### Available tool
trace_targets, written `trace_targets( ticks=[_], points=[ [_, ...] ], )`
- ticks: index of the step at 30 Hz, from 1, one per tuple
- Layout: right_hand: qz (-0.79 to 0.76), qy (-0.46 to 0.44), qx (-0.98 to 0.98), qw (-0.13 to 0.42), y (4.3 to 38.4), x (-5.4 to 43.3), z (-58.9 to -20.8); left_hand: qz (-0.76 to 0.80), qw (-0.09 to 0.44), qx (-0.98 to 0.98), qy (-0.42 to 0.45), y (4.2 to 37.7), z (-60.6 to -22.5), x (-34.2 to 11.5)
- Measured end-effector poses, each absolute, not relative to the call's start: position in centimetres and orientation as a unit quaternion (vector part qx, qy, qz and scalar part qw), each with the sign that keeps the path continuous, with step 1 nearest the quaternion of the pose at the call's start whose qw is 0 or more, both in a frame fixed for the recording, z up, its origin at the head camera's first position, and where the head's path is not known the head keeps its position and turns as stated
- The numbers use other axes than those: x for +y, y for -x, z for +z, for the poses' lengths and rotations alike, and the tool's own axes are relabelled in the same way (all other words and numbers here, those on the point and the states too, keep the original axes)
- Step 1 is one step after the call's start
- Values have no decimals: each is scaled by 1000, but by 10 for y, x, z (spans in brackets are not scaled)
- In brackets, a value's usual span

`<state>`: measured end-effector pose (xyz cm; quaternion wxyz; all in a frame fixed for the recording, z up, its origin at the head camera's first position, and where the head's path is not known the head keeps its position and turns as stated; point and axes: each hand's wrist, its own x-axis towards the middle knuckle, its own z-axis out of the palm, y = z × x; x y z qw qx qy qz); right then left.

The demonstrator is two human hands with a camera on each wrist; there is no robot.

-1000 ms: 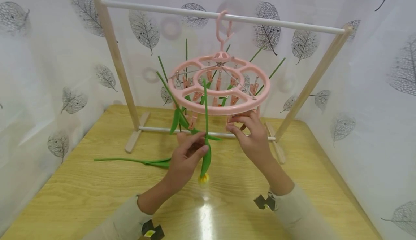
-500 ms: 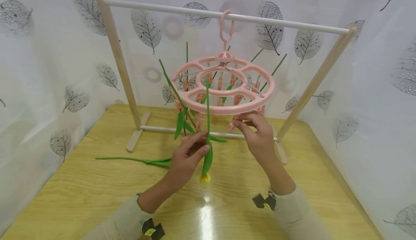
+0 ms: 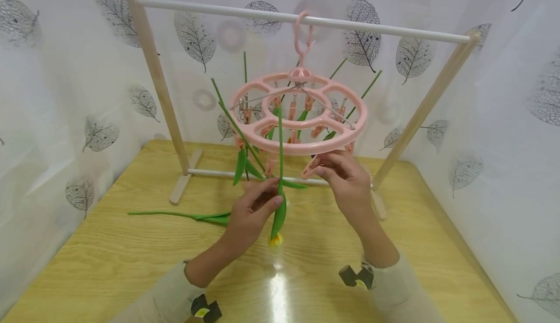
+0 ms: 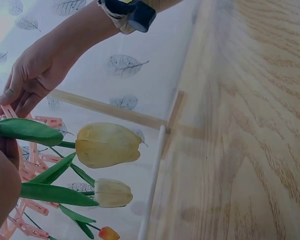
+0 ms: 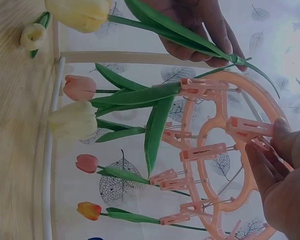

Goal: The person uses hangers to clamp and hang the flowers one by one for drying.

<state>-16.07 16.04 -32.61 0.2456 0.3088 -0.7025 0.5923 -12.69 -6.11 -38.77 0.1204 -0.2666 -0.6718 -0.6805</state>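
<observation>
My left hand point(image 3: 251, 213) pinches an artificial yellow tulip point(image 4: 107, 145) by its stem, bloom down and stem pointing up in front of the hanger. Between thumb and fingers, my right hand point(image 3: 347, 182) grips a pink clothes peg point(image 5: 250, 127) at the front rim of the round pink clip hanger point(image 3: 302, 149). That peg tilts to the left, toward the stem, with a gap between the two. Other tulips hang bloom down from the hanger's pegs, among them a pale one point(image 5: 72, 120), a pink one point(image 5: 80, 87) and an orange one point(image 5: 89, 211).
A wooden stand point(image 3: 157, 80) carries the hanger on its white top rod point(image 3: 218, 9). Another tulip lies on the wooden table, its green stem point(image 3: 162, 213) to the left of my left hand. Leaf-print sheeting point(image 3: 52, 119) surrounds the table on three sides.
The hanger has swung and turned slightly. The peg in my right hand has gone from near upright to tilted left. My left hand keeps its hold on the tulip and has barely moved.
</observation>
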Motion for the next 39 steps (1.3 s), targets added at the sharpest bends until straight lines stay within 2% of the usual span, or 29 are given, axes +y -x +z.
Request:
trace_targets(
  ticks=[17, 30, 39],
  points=[
    [603, -300, -677, 296, 144, 144, -328, -653, 154, -681, 293, 131, -377, -53],
    [617, -280, -662, 321, 139, 137, -330, -625, 214, -667, 345, 137, -381, -44],
    [626, -288, -647, 326, 139, 135, -332, -615, 219, -671, 352, 137, -384, -42]
  ],
)
